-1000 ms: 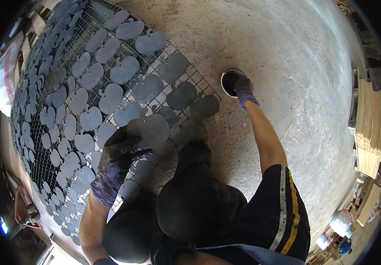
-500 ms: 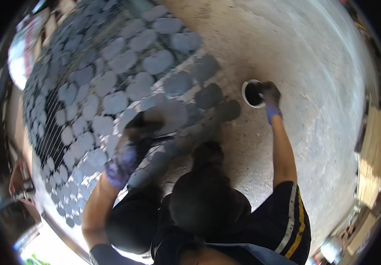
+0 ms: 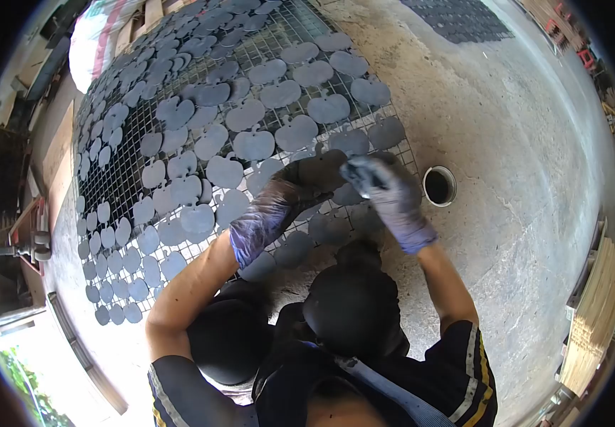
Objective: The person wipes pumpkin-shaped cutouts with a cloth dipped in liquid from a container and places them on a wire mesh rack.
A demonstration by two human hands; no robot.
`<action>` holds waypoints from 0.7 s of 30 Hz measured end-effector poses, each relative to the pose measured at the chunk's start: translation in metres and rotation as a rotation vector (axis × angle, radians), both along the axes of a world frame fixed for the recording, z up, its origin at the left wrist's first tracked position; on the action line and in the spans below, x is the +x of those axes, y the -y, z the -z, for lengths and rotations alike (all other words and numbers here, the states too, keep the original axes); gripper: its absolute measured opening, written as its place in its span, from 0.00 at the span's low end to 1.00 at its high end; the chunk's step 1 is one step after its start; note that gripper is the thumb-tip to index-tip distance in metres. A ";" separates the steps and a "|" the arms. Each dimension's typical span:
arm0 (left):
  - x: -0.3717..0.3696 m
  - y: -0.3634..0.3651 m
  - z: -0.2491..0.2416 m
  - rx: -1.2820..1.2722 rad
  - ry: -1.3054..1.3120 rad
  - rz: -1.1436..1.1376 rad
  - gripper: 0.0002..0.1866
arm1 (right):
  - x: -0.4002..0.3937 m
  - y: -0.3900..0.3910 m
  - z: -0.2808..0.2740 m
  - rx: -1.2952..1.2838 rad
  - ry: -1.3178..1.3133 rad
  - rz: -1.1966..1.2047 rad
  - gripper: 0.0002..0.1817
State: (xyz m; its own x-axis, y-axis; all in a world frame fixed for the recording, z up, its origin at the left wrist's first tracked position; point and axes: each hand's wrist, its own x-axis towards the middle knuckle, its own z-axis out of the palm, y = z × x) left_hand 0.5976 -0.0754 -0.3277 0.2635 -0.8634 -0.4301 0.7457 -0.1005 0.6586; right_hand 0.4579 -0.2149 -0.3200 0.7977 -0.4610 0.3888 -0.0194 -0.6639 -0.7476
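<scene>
My left hand (image 3: 282,196), in a stained purple glove, is closed around a flat dark pumpkin-shaped piece (image 3: 324,169) and holds it above the mesh. Close against the right edge of that piece is my right hand (image 3: 391,196), also gloved and blurred by motion. Its fingers are pinched together, with something dark and wet-looking at the tips that I cannot make out. Many similar flat dark pieces (image 3: 254,144) lie on a wire mesh (image 3: 128,174) beneath and beyond my hands. To the right on the floor stands a small white-rimmed pot (image 3: 440,186) with a black inside.
My knees (image 3: 350,309) are at the mesh's near edge. A second spread of dark pieces (image 3: 457,20) lies on the concrete floor (image 3: 499,235) at the back. A white sack (image 3: 92,46) stands far left, and stacked wood (image 3: 596,317) is at the right.
My right hand has left the pot and come over to the piece. My left hand has risen from low over the mesh and moved right with the piece. The head view has shifted.
</scene>
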 end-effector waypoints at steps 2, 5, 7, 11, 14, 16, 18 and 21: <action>-0.004 -0.002 -0.011 -0.045 0.008 -0.012 0.19 | 0.019 -0.015 -0.002 -0.153 0.070 -0.028 0.17; -0.002 -0.010 -0.013 0.002 0.277 0.146 0.19 | 0.029 -0.026 -0.010 -0.280 0.032 -0.068 0.18; 0.000 -0.014 -0.013 -0.065 0.235 0.104 0.18 | 0.035 -0.025 -0.013 -0.337 -0.027 -0.030 0.19; 0.003 -0.015 -0.027 -0.101 0.131 0.051 0.17 | 0.045 -0.008 -0.008 -0.246 -0.036 0.115 0.20; 0.011 -0.015 -0.011 -0.087 0.329 0.139 0.16 | 0.038 -0.031 -0.033 -0.311 -0.062 -0.039 0.19; 0.008 -0.013 -0.007 -0.130 0.281 0.136 0.14 | 0.043 -0.028 -0.018 -0.436 0.021 -0.054 0.18; 0.005 -0.009 0.000 -0.066 0.446 0.141 0.13 | 0.049 -0.006 -0.012 -0.315 -0.129 0.050 0.19; 0.006 -0.010 -0.029 0.086 0.759 0.219 0.13 | 0.050 0.008 -0.003 -0.181 -0.086 0.106 0.17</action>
State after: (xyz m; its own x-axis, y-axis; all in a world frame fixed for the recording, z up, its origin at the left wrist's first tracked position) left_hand 0.6038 -0.0654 -0.2984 0.3394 -0.9016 -0.2683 0.0535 -0.2663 0.9624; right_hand 0.5078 -0.2226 -0.3167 0.7826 -0.4725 0.4052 -0.1546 -0.7781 -0.6088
